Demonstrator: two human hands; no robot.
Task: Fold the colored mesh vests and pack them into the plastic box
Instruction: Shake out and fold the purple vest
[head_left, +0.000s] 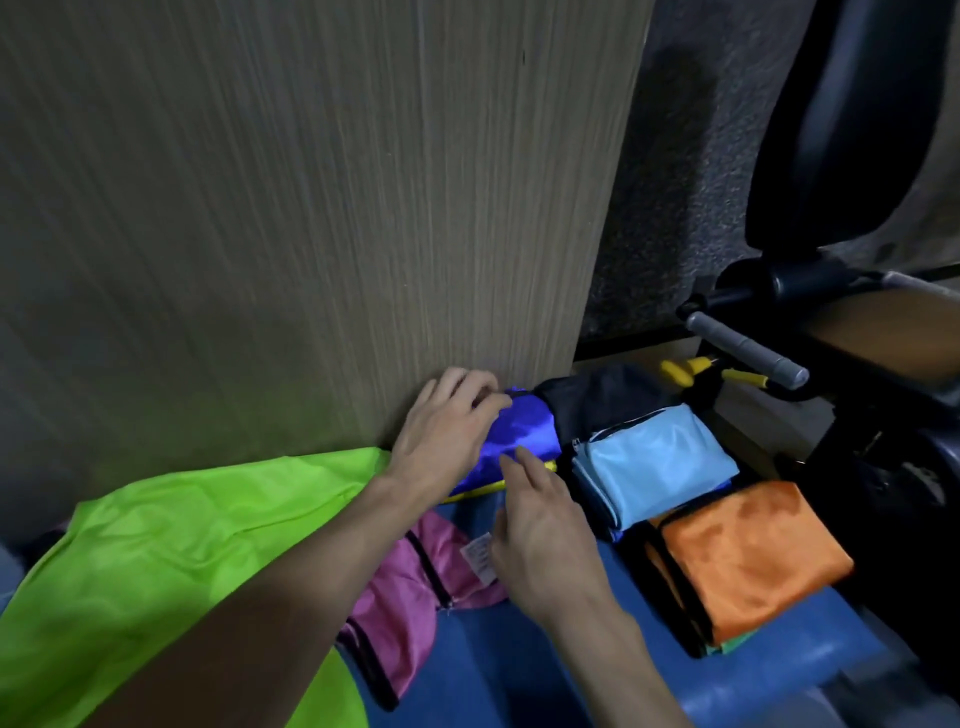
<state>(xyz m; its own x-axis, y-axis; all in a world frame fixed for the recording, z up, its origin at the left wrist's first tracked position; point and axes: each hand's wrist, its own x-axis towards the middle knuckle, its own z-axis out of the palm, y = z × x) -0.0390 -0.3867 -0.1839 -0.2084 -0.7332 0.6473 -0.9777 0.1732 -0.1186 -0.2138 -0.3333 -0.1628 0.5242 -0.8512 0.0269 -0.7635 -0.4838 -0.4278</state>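
left hand (447, 431) curled on folded blue vest (519, 441); right hand (540, 540) spread, fingertips touching it, beside light-blue vest (654, 462).

Vests by colour, 1 each: royal-blue satin folded vest (519, 434), sky-blue folded vest (654, 462), orange folded vest w/ black trim (753, 556), pink vest w/ black trim (410, 597), lime-green vest spread flat (182, 535), dark navy mesh vest (597, 400). Thin yellow fabric edge (478, 488) under the royal-blue one, can't tell if a whole vest. Hands: 2, left hand (447, 431) & right hand (545, 540). Yellow-handled pliers (696, 370): 1 pr.
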